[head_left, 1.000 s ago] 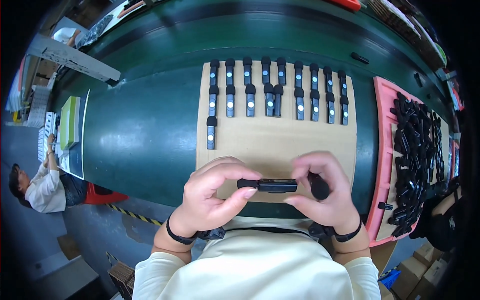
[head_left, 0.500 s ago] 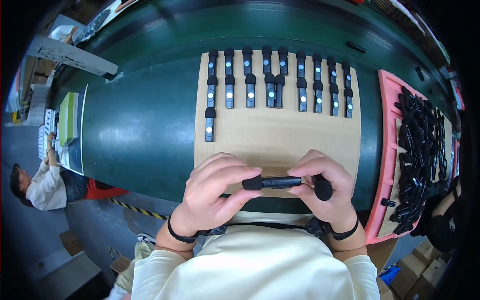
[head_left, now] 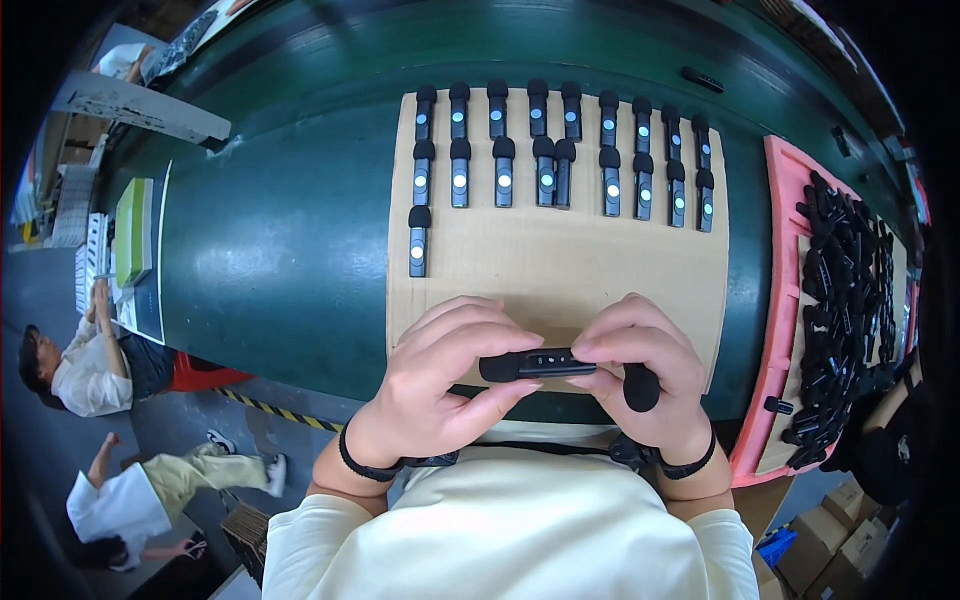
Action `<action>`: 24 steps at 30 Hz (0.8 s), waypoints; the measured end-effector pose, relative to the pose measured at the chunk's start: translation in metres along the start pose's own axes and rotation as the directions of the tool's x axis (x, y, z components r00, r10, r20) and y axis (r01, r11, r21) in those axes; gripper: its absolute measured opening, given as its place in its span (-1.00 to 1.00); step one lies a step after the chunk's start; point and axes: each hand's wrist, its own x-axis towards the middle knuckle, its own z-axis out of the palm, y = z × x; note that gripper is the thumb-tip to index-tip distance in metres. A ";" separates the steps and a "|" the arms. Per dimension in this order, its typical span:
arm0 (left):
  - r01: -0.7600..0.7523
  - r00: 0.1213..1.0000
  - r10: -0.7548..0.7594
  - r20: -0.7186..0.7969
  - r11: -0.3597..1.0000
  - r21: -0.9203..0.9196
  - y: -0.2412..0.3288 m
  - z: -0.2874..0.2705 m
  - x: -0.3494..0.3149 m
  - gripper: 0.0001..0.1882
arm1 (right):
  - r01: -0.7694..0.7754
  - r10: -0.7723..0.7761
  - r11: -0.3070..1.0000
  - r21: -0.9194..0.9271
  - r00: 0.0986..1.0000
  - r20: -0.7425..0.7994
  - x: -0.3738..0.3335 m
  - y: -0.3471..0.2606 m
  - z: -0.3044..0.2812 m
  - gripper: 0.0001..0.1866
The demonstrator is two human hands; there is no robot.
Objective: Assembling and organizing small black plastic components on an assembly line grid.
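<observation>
My left hand [head_left: 440, 372] pinches a small black wireless microphone [head_left: 556, 364] near its foam windscreen, which points left. The fingertips of my right hand [head_left: 655, 345] grip the other end, so the microphone lies level between both hands, with a side bearing small contacts in sight. Tucked in my right hand is a second black foam-topped piece [head_left: 641, 388], its body mostly hidden by the fingers. Beyond my hands, similar microphones [head_left: 418, 250] lie in rows on a cardboard sheet [head_left: 560, 265], most showing a pale round spot. Two of them touch in the second row.
A pink foam tray [head_left: 778, 250] at right holds a heap of black microphones [head_left: 830, 290]. One microphone [head_left: 703, 80] lies alone on the green table [head_left: 270, 250]. At left are a green box [head_left: 134, 232], a seated person [head_left: 95, 370] and a walking person [head_left: 130, 500].
The held microphone has been rolled, exposing its contact side, and my left fingertips have slid right along its body. A walking person has come into view at lower left.
</observation>
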 end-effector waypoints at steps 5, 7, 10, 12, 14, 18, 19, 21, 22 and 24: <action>-0.030 1.000 0.030 -0.003 1.000 0.010 -0.001 -0.001 0.003 -0.66 | 0.026 -0.025 0.997 -0.071 1.000 0.011 -0.001 0.002 0.000 -0.61; -0.036 0.999 0.036 -0.007 0.999 -0.001 -0.001 0.000 0.004 -0.67 | 0.040 -0.039 0.997 -0.070 0.999 0.010 -0.001 0.004 0.001 -0.60; -0.050 0.999 0.050 0.000 0.999 -0.007 -0.002 -0.002 0.004 -0.68 | 0.069 -0.069 0.995 -0.070 0.998 0.007 0.000 0.005 0.002 -0.60; -0.070 0.997 0.070 0.018 0.998 -0.007 -0.003 -0.003 0.005 -0.70 | 0.076 -0.076 0.995 -0.068 0.997 0.012 0.000 0.005 0.002 -0.59; -0.071 0.997 0.071 0.020 0.997 -0.003 -0.003 -0.004 0.004 -0.70 | 0.081 -0.080 0.995 -0.066 0.997 0.014 0.000 0.005 0.003 -0.59; -0.042 0.999 0.042 0.025 0.999 -0.012 0.002 -0.003 0.006 -0.72 | 0.066 -0.066 0.996 -0.060 0.998 0.000 -0.001 0.006 0.004 -0.68; -0.010 1.000 0.011 0.028 1.000 -0.027 0.005 -0.002 0.009 -0.72 | 0.084 -0.083 0.994 -0.073 0.996 0.023 -0.001 0.007 0.003 -0.68; 0.021 0.999 -0.020 0.031 0.999 -0.042 0.005 -0.001 0.009 -0.73 | 0.122 -0.116 0.988 -0.096 0.991 0.069 -0.001 0.009 0.001 -0.68; 0.010 0.999 -0.008 0.054 0.999 -0.035 0.002 0.000 0.008 -0.72 | 0.122 -0.115 0.988 -0.097 0.991 0.069 -0.001 0.008 0.001 -0.68; -0.013 0.995 0.015 0.100 1.000 -0.020 -0.003 0.001 0.006 -0.72 | 0.163 -0.157 0.982 -0.091 0.985 0.078 -0.001 0.007 0.003 -0.69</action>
